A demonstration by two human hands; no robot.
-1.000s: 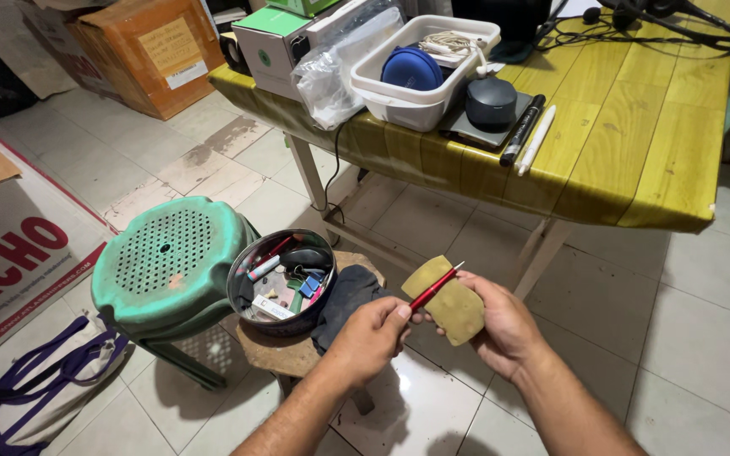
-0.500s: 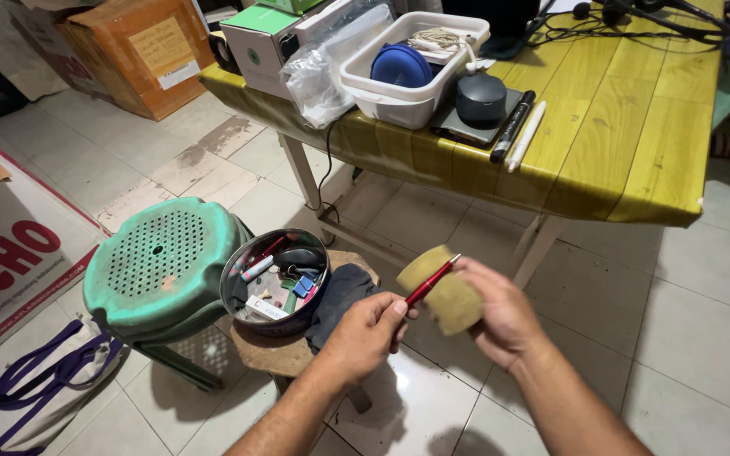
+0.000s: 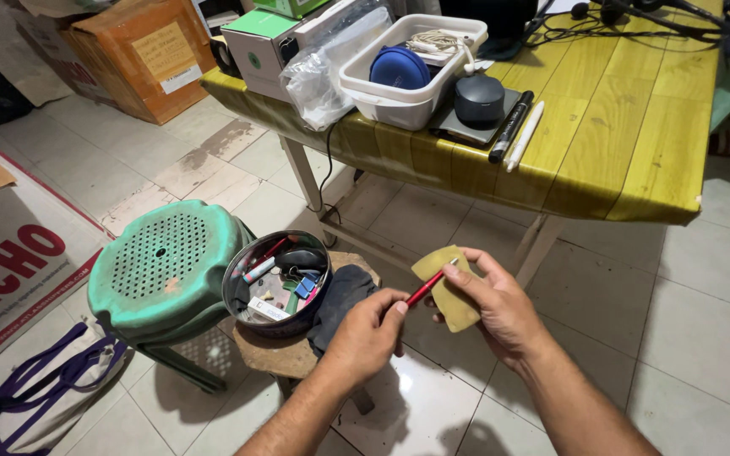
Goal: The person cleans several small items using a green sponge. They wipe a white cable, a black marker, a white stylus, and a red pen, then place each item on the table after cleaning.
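Left hand (image 3: 367,332) grips the red pen (image 3: 426,290) by its lower barrel. Right hand (image 3: 493,306) pinches a tan cloth (image 3: 447,287) over the pen's tip end, thumb on top. Judging by this: wipe in progress, tip end covered, lower barrel not wiped. Tip itself hidden under cloth and fingers; can't tell how clean it is. Just left of the hands, a round tin (image 3: 278,283) of small clutter on a stool; contents hard to identify. Beyond, a yellow table (image 3: 635,127).
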